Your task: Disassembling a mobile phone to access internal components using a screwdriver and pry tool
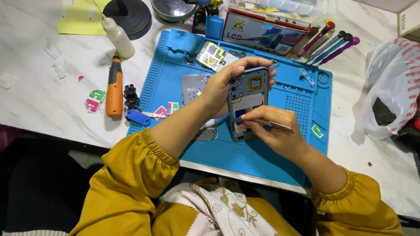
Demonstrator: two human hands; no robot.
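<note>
We see the left hand [223, 87] wrapped around an opened phone [247, 102], fingers curled over its top and side, holding it tilted above the blue mat [280, 148]. The phone's back is off, so its inner frame shows, with a gold square part near the top and pale sections lower down. The right hand [273, 126] pinches a pair of tweezers [273, 124], fingers closed tight on them, and their tip meets the lower half of the phone. Both hands sit close together over the middle of the mat, touching the phone from either side.

Under the left wrist a grey phone cover [194, 87] lies flat on the mat. Just beyond the phone rests a circuit board [212, 56] with gold and silver patches. At the mat's far right edge a row of screwdrivers [328, 43] with coloured caps leans beside a flat printed box [262, 32].

On the white marble table [43, 100], left of the mat, lie an orange rotary tool [114, 87], a small white bottle [118, 37] with a needle tip, and a few pink and green stickers [95, 100]. A blue plastic pick [139, 117] sits at the mat's left edge beside a small black part. A white plastic bag [389, 87] slumps at the far right. Mustard yellow sleeves [127, 175] cover both arms.
</note>
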